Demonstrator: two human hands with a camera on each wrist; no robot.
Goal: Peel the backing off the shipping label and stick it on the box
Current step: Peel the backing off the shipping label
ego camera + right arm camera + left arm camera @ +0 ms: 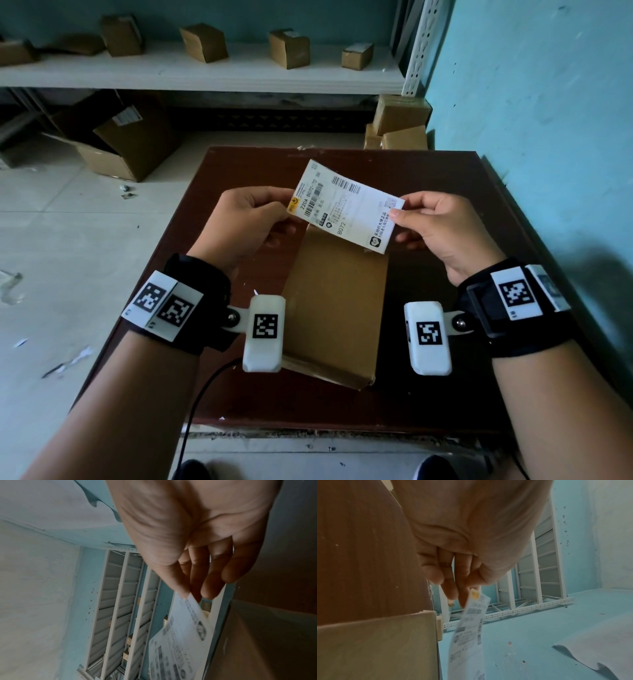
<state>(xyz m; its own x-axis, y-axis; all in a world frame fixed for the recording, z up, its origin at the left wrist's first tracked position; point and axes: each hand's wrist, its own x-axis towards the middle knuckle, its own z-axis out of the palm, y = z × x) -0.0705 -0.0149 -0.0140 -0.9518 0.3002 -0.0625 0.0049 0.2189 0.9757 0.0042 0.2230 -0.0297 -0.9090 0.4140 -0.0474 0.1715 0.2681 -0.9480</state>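
A white shipping label (346, 205) with barcodes hangs in the air above the far end of a flat brown cardboard box (334, 308) that lies on the dark wooden table (428, 394). My left hand (274, 214) pinches the label's left edge between thumb and fingers. My right hand (402, 214) pinches its right corner. In the left wrist view the label (471, 626) runs down from my fingertips (462, 599), beside the box (376, 649). The right wrist view shows the label (180, 635) under my thumb and fingers (208, 592).
A white shelf (205, 77) at the back carries several small cardboard boxes. An open carton (123, 144) lies on the tiled floor at left. More boxes (399, 126) are stacked beyond the table's far right corner. A teal wall (548, 120) runs close along the right.
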